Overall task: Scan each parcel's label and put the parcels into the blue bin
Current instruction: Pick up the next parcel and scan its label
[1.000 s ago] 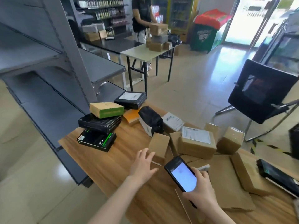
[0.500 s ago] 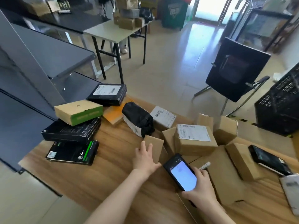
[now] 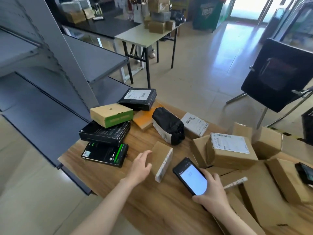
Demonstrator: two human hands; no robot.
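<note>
Your left hand (image 3: 141,165) is against the left side of the small brown parcel (image 3: 162,156). The thumb (image 3: 147,152) sits at the edge of its top face and the fingers (image 3: 149,165) are loosely curved on it. Can't tell if they actually grip. The parcel sits mid tabletop (image 3: 144,209), tilted, with its taped white side facing right. Toward the left edge is the flat black-green box (image 3: 105,154), and the labelled cardboard box (image 3: 230,150) is on its right. The black pouch (image 3: 169,126) lies just behind it. Your right hand (image 3: 211,195) is wrapped round the phone (image 3: 190,178), screen lit and facing up, just right of the parcel and not touching it.
</note>
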